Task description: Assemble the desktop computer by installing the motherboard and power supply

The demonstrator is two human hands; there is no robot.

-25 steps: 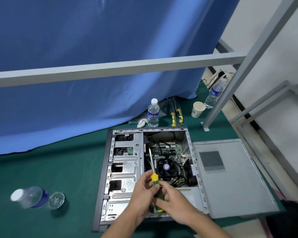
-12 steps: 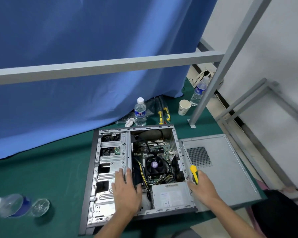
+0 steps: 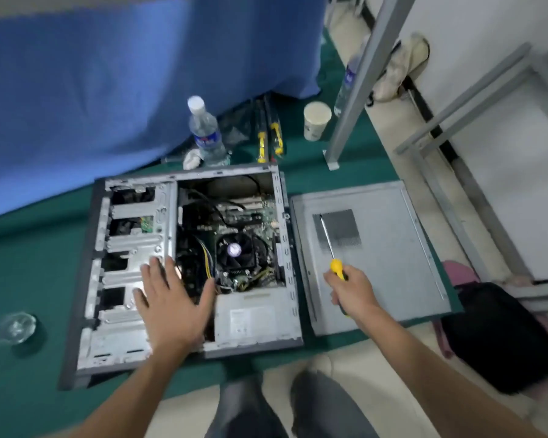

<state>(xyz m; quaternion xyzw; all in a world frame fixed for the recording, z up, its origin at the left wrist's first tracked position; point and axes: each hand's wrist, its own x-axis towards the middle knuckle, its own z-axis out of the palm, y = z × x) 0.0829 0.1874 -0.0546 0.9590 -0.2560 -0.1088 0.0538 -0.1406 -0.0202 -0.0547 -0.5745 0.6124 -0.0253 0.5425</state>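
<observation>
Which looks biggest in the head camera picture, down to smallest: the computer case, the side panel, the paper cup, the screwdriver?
1. Computer case
2. Side panel, clearly smaller than the case
3. Screwdriver, long but thin, partly hidden in the right hand
4. Paper cup, though it sits farther away, so its spot against the screwdriver is unsure

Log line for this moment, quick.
left hand flat on case | right hand holds screwdriver over side panel

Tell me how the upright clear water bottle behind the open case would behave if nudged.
The clear plastic water bottle is tall and narrow, so it probably tips easily. It looks mostly full, likely adding some steadiness. Once down, its round body would probably roll on the green mat.
</observation>
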